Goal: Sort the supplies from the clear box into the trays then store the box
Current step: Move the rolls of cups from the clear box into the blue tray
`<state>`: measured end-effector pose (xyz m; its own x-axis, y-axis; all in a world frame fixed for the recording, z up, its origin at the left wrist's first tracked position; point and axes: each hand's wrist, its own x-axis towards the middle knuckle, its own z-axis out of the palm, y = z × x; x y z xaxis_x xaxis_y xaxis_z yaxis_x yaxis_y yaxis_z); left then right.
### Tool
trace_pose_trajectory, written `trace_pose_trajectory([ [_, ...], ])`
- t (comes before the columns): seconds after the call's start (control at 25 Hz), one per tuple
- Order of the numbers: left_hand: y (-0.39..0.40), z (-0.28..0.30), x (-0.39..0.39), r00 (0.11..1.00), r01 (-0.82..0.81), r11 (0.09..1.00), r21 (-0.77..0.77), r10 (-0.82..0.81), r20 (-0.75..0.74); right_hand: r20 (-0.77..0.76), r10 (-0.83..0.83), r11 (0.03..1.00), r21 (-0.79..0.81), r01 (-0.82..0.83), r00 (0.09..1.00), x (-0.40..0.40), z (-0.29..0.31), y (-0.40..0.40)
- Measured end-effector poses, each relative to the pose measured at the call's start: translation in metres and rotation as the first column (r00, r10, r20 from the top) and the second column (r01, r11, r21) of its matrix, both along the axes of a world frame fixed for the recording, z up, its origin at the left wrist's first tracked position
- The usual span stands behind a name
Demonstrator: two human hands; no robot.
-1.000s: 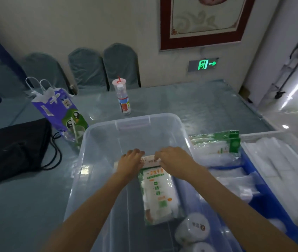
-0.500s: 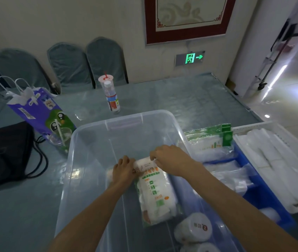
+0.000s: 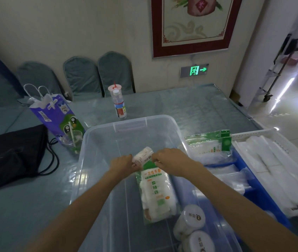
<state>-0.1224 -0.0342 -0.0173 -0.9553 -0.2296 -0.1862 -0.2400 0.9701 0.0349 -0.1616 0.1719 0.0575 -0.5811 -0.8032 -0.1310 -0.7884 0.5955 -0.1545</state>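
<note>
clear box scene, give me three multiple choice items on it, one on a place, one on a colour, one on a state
1. Where does the water bottle stand?
A. on the table beyond the clear box
B. inside the clear box
C. in the blue tray

2. What colour is the paper gift bag left of the box?
A. red
B. purple
C. yellow

3. What are the two hands doing?
A. both lie flat on the table
B. both grip packets inside the box
C. one lifts the bottle

Answers:
1 A, the bottle is upright on the table past the box's far wall.
2 B, its sides are purple with green print.
3 B, the left hand holds a small white packet and the right hand pinches the top of the green-printed glove packet.
</note>
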Motion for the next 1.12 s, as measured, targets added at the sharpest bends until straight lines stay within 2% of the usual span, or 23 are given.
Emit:
trace_pose_trajectory([
  [0.24,0.01,0.064,0.032,0.986,0.071,0.997,0.02,-0.067,-0.154,0.077,-0.048,0.998,-0.027,0.05,0.996,0.045,0.025,0.041],
  [0.48,0.029,0.089,0.074,0.933,0.164,0.986,0.019,-0.148,-0.327,0.154,-0.085,0.996,-0.02,0.089,0.984,0.099,0.052,0.087],
  [0.84,0.033,0.076,0.085,0.937,0.2,0.977,0.076,-0.168,-0.307,-0.017,-0.027,0.984,0.177,0.03,0.999,0.122,0.029,0.108],
  [0.96,0.036,0.072,0.085,0.937,0.238,0.966,0.101,-0.201,-0.285,0.007,-0.03,0.976,0.218,0.028,1.0,0.119,0.023,0.106],
  [1.12,0.04,0.066,0.084,0.921,0.285,0.957,0.062,-0.255,-0.295,0.019,-0.065,0.978,0.199,0.06,0.998,0.115,0.026,0.1],
])
